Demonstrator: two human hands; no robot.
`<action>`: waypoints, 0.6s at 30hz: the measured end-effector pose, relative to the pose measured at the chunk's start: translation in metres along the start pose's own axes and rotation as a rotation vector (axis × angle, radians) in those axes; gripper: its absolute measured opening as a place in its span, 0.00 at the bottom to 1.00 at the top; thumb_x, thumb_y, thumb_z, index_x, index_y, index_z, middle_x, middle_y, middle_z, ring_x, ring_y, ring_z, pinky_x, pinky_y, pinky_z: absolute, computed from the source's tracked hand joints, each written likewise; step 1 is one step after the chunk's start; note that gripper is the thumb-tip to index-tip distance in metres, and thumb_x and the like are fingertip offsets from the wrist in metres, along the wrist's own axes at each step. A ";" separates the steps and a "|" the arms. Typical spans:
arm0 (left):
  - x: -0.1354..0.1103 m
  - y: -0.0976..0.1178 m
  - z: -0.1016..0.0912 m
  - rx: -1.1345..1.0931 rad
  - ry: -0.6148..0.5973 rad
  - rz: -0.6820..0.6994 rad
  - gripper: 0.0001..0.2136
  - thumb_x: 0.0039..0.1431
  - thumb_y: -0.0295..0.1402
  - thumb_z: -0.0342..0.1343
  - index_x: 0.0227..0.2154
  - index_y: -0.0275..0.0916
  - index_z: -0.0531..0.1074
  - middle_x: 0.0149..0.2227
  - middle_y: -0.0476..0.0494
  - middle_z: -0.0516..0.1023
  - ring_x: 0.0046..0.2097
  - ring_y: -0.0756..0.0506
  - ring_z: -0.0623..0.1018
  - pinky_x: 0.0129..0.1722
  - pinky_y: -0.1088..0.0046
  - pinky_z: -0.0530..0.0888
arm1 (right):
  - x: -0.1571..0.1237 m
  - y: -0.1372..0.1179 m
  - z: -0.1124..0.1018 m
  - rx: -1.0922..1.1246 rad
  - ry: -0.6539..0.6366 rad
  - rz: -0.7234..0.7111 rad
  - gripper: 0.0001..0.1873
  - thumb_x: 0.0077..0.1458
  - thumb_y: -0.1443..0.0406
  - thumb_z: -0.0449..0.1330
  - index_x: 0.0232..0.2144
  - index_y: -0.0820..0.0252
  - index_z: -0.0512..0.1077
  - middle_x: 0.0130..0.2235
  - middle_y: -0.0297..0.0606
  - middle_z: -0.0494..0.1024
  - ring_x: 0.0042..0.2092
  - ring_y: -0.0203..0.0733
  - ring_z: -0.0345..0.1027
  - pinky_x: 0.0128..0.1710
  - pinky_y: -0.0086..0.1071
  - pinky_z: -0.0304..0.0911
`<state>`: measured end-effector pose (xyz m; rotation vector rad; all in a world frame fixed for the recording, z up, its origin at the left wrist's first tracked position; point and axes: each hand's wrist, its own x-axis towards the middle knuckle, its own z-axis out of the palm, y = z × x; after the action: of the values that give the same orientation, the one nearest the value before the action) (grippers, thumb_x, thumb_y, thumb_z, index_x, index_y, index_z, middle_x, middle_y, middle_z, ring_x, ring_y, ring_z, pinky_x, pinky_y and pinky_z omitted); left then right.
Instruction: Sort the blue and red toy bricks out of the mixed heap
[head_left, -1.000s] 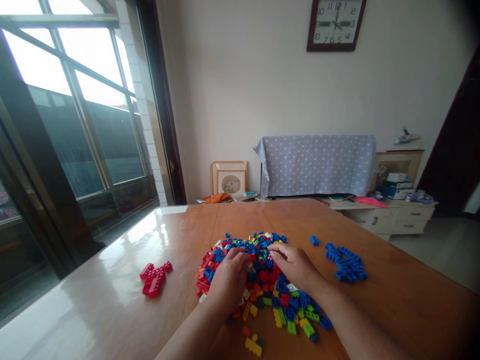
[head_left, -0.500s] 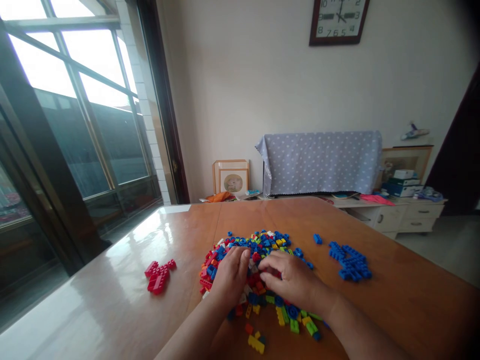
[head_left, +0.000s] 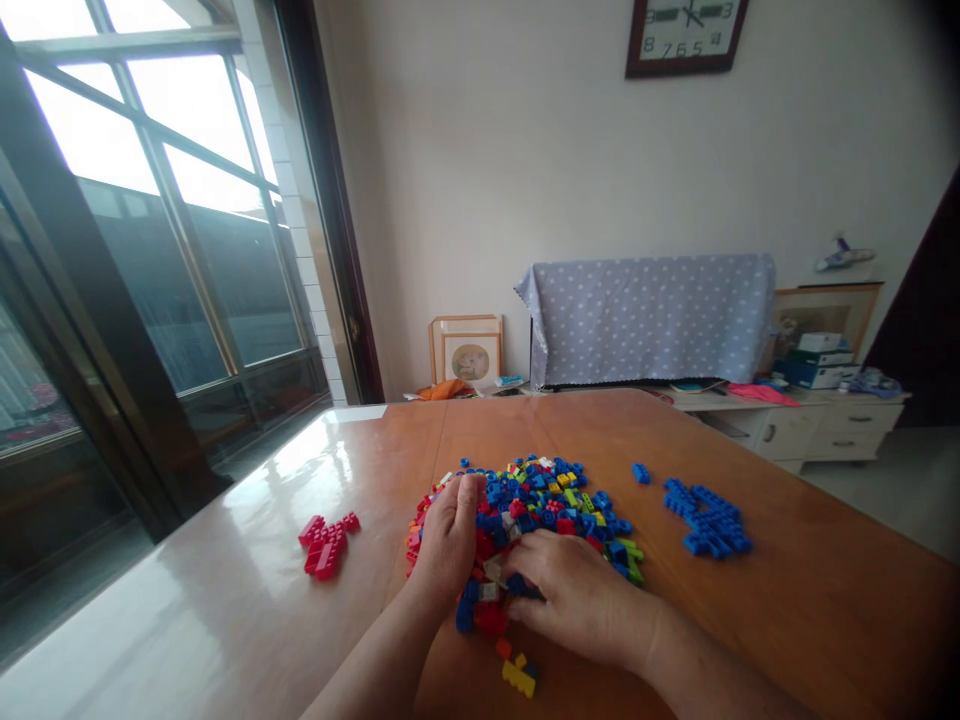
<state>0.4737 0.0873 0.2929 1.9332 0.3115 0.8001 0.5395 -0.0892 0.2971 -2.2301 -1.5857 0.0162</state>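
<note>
A heap of small toy building bricks [head_left: 540, 490], mostly blue and red with some green, yellow and white, lies mid-table. My left hand [head_left: 448, 540] is on edge against the heap's left side, fingers stretched out and partly hidden. On the near right side, my right hand [head_left: 577, 595] touches the bricks with curved fingers. Its thumb and fingers are apart, with dark blue bricks [head_left: 521, 587] showing between them; no firm hold is visible. A yellow brick [head_left: 518, 679] lies close to me, beside a few smaller pieces.
Red joined bricks [head_left: 328, 545] lie on the table [head_left: 225, 610] to the left. A group of blue bricks [head_left: 706, 520] sits on the right, with one blue brick [head_left: 640, 473] behind it. A cabinet [head_left: 832, 430] stands beyond the table.
My right hand has moved toward me and down around the near side of the heap. Bricks spread at the near right are now gathered closer or hidden. The view has shifted slightly.
</note>
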 end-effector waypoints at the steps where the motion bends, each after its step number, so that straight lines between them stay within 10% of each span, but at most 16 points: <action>1: 0.000 0.000 0.000 0.002 -0.002 0.002 0.24 0.70 0.50 0.40 0.43 0.39 0.76 0.42 0.42 0.82 0.48 0.42 0.80 0.50 0.63 0.75 | 0.000 0.001 0.000 -0.001 0.000 0.006 0.10 0.54 0.58 0.66 0.39 0.51 0.77 0.42 0.35 0.79 0.44 0.45 0.72 0.42 0.32 0.61; 11: -0.001 -0.001 -0.001 0.096 -0.036 0.067 0.19 0.70 0.48 0.43 0.38 0.40 0.74 0.37 0.47 0.80 0.40 0.45 0.78 0.41 0.70 0.74 | 0.004 0.009 0.004 -0.013 0.043 0.033 0.08 0.54 0.63 0.64 0.39 0.54 0.77 0.39 0.35 0.78 0.43 0.44 0.71 0.41 0.31 0.59; 18: 0.001 -0.010 0.000 0.243 -0.092 0.216 0.15 0.68 0.45 0.48 0.44 0.44 0.75 0.42 0.45 0.80 0.45 0.43 0.78 0.45 0.68 0.73 | 0.000 0.052 -0.024 0.116 0.325 0.191 0.07 0.56 0.64 0.60 0.38 0.54 0.76 0.40 0.34 0.76 0.39 0.38 0.69 0.39 0.28 0.60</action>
<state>0.4754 0.0922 0.2846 2.2525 0.1504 0.8399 0.5923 -0.1113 0.3021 -2.1560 -1.1696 -0.1864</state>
